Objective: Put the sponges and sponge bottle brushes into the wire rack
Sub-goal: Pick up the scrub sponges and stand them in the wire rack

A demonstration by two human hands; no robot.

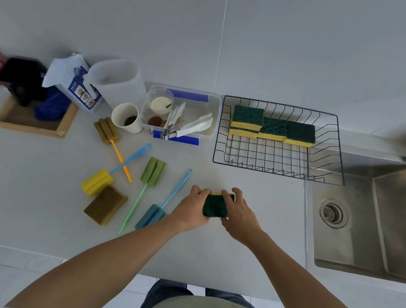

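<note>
Between both hands (193,208), apparently gripped: sponge (215,206).

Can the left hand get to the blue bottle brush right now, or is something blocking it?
Probably not yet: nothing covers the blue bottle brush beside the left hand, but that hand grips the green-and-yellow sponge with the right hand.

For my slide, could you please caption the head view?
Both hands hold a green sponge near the wire rack.

Grey countertop (213,250): wire rack (279,158), bottle brushes (152,172), perhaps a worn sponge (105,205).
</note>
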